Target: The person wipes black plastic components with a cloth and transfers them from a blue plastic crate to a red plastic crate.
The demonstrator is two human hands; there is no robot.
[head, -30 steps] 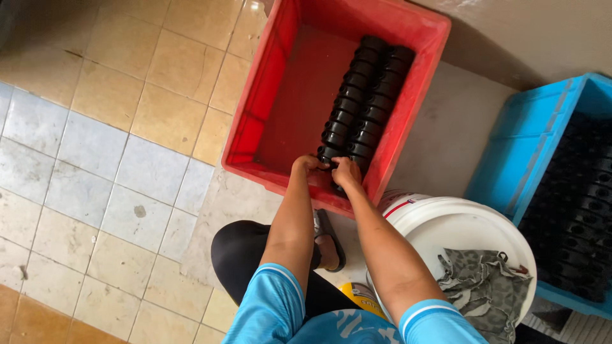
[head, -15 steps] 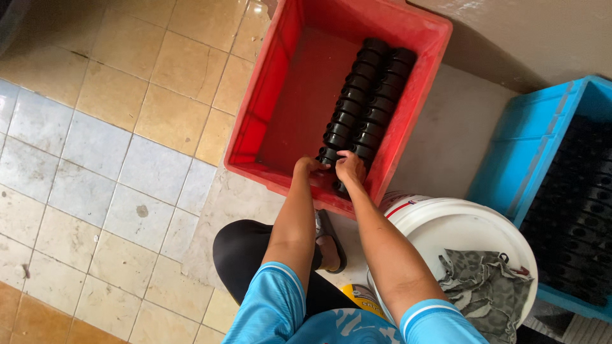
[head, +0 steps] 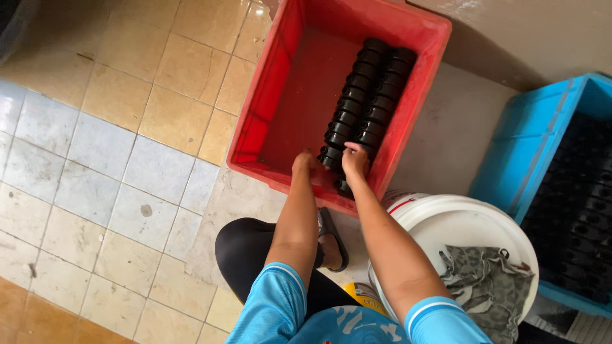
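A red plastic crate (head: 274,89) stands on the floor in front of me. Two rows of black round plastic parts (head: 366,95) lie along its right side. My left hand (head: 308,167) reaches over the crate's near wall and touches the near end of the left row. My right hand (head: 354,159) rests on a black part at the near end of the right row, fingers curled around it. Whether my left hand grips a part is hidden by the hand itself.
A blue crate (head: 510,159) full of black parts stands at the right. A white bucket (head: 459,223) with a grey-green cloth (head: 488,286) on its lid sits by my right arm. My knee and sandalled foot (head: 331,239) are below the red crate. Tiled floor lies left.
Both hands stay at the near end of the rows. They have shifted slightly, with the right hand now a little further onto the parts.
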